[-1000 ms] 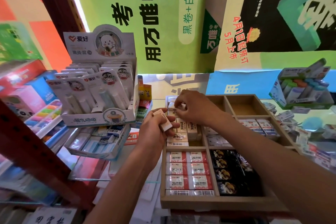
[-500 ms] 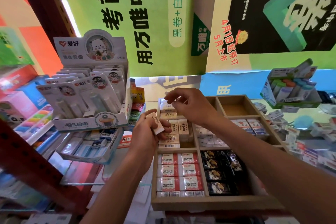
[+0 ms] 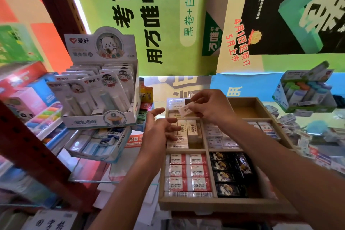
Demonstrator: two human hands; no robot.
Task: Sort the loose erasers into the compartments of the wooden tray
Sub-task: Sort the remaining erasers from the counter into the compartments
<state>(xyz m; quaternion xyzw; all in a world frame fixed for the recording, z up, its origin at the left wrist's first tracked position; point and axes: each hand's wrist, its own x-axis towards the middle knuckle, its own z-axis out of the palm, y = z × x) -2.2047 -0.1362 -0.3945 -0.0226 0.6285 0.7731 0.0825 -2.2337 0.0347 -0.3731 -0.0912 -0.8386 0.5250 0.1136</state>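
Nearest me the wooden tray (image 3: 220, 205) holds rows of 2B erasers (image 3: 187, 173). My left hand (image 3: 158, 129) hangs beside it, fingers apart and relaxed. Farther back, my right hand (image 3: 211, 106) pinches a white eraser (image 3: 186, 109) over the far-left compartment.

Wooden tray (image 3: 220, 204) sits centre-right, its compartments in rows from near to far. Near-left compartment holds 2B erasers (image 3: 188, 172); near-right holds wrapped erasers (image 3: 226, 172). Middle-left compartment holds cream erasers (image 3: 189, 130), under the left hand (image 3: 158, 127). Right hand (image 3: 211, 105) holds an eraser (image 3: 186, 109) above the far-left compartment. Far-right compartment (image 3: 248, 111) is behind. Display box (image 3: 100, 87) stands left of tray; loose erasers (image 3: 306, 138) lie right.
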